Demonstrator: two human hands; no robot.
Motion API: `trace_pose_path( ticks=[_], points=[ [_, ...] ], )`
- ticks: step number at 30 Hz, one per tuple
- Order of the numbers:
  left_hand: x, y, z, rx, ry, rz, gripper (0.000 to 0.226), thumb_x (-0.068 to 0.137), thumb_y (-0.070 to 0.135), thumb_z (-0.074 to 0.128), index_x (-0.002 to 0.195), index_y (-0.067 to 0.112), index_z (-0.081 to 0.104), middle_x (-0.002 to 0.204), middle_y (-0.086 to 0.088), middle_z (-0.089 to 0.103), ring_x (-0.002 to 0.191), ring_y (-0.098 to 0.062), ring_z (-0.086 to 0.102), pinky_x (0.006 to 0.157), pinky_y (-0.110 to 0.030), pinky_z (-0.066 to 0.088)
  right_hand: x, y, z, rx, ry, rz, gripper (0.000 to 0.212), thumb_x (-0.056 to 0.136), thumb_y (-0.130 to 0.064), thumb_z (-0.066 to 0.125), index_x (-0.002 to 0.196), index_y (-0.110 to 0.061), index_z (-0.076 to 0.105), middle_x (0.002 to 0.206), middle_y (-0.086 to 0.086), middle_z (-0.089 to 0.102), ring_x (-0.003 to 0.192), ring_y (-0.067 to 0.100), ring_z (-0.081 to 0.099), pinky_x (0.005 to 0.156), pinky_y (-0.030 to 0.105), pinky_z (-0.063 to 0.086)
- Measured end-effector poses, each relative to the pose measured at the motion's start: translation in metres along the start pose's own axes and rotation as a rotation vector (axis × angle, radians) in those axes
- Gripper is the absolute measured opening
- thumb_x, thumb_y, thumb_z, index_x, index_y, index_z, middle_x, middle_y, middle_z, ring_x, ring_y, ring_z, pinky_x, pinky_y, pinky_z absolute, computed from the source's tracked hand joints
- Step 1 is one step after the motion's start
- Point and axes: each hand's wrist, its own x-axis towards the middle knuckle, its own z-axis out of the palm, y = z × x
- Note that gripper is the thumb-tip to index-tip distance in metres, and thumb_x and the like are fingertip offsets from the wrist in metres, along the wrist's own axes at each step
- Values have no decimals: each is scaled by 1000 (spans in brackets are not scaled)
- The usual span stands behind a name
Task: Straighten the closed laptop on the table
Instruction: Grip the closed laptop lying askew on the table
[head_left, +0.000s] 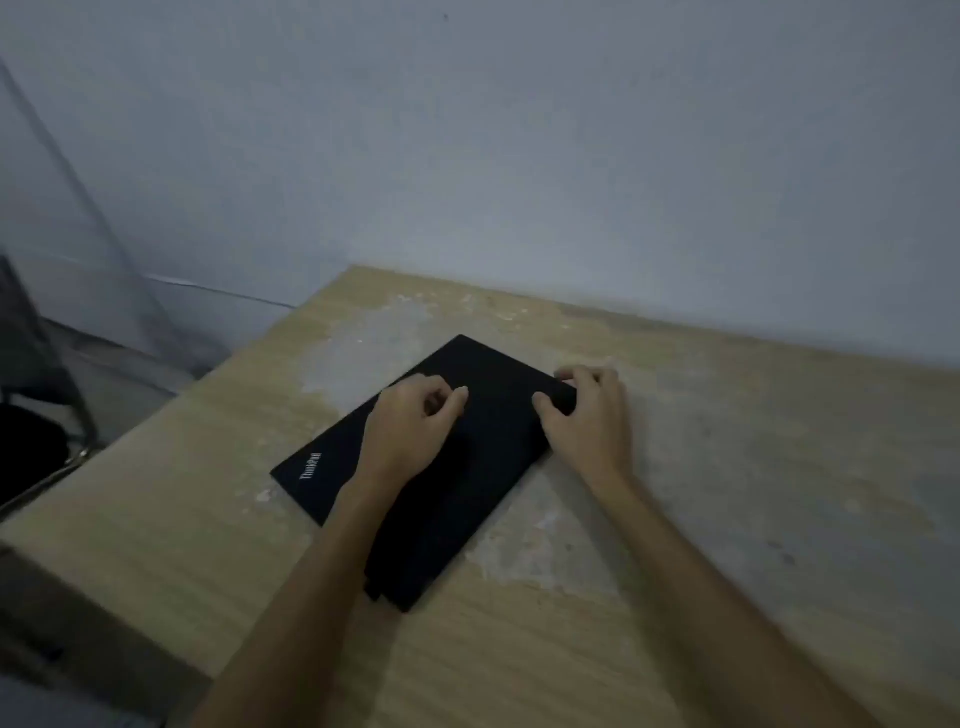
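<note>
Two bare forearms reaching in from the near edge over a worn wooden table with pale scuffed patches, toward a closed black laptop lying flat mid-table, skewed to the table's edges with one corner pointing at the wall. Left hand resting on the lid, fingers loosely curled and gripping nothing; right hand clamped over the laptop's far right corner, thumb on the lid, fingers wrapped round the edge. Beyond, a plain grey wall; far left, part of a dark chair beside the table.
</note>
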Motion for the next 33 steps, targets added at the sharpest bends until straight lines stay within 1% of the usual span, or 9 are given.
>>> trace_pose_path(
  ticks=[3, 6, 9, 13, 16, 20, 24, 29, 33],
  points=[
    [2, -18, -7, 136, 27, -70, 14, 95, 41, 66, 100, 28, 70, 105, 4, 59, 95, -18, 62, 90, -43, 54, 0, -6, 14, -119, -30, 68, 43, 89, -47, 68, 123, -23, 59, 135, 2, 42, 131, 25, 38, 108, 38, 34],
    [6, -24, -6, 223, -72, -135, 42, 95, 49, 63, 131, 26, 63, 134, -5, 54, 123, -29, 57, 108, -50, 44, -3, -8, 25, -132, -86, 93, 50, 90, -49, 65, 132, -24, 53, 141, 3, 42, 136, 28, 36, 113, 42, 31],
    [13, -23, 0, 320, -151, -176, 59, 98, 58, 53, 148, 26, 50, 148, -7, 49, 135, -31, 50, 115, -50, 33, 0, -7, 27, -136, -73, 90, 52, 90, -49, 64, 134, -24, 52, 141, 4, 45, 134, 28, 38, 111, 41, 32],
    [20, -22, 4, 401, -176, -216, 68, 97, 65, 47, 154, 28, 41, 152, -8, 48, 138, -33, 45, 111, -53, 31, 1, -5, 28, -127, -85, 77, 52, 91, -49, 64, 135, -24, 52, 141, 5, 45, 134, 28, 37, 110, 40, 34],
    [27, -22, 4, 413, -158, -255, 68, 97, 64, 48, 152, 25, 42, 145, -11, 51, 134, -35, 46, 107, -52, 35, 2, -3, 29, -135, -75, 66, 52, 90, -52, 65, 133, -25, 53, 139, 5, 46, 132, 28, 38, 110, 40, 35],
    [43, -25, 7, 315, -107, -351, 68, 96, 63, 53, 144, 16, 55, 138, -16, 54, 128, -36, 51, 103, -51, 44, 3, -3, 28, -148, -79, 52, 50, 90, -57, 63, 130, -29, 55, 136, 6, 47, 129, 30, 40, 111, 43, 35],
    [53, -32, 12, 294, -43, -377, 65, 93, 67, 52, 125, 12, 69, 119, -11, 68, 104, -31, 66, 87, -45, 54, 4, -2, 29, -143, -74, 37, 48, 89, -58, 64, 128, -31, 55, 134, 5, 47, 127, 29, 41, 110, 43, 35],
    [56, -33, 9, 321, -19, -406, 57, 96, 64, 52, 102, 9, 67, 86, -1, 66, 76, -22, 61, 67, -35, 44, 5, -4, 28, -64, -61, 23, 43, 89, -50, 69, 124, -28, 59, 133, 4, 46, 127, 26, 39, 106, 37, 37],
    [58, -36, 5, 295, 30, -444, 71, 93, 71, 46, 77, 4, 65, 64, -3, 60, 56, -23, 58, 55, -32, 44, 4, -11, 27, 76, 34, -3, 38, 83, -42, 77, 114, -25, 62, 128, 1, 46, 123, 19, 39, 103, 34, 41]
  ],
)
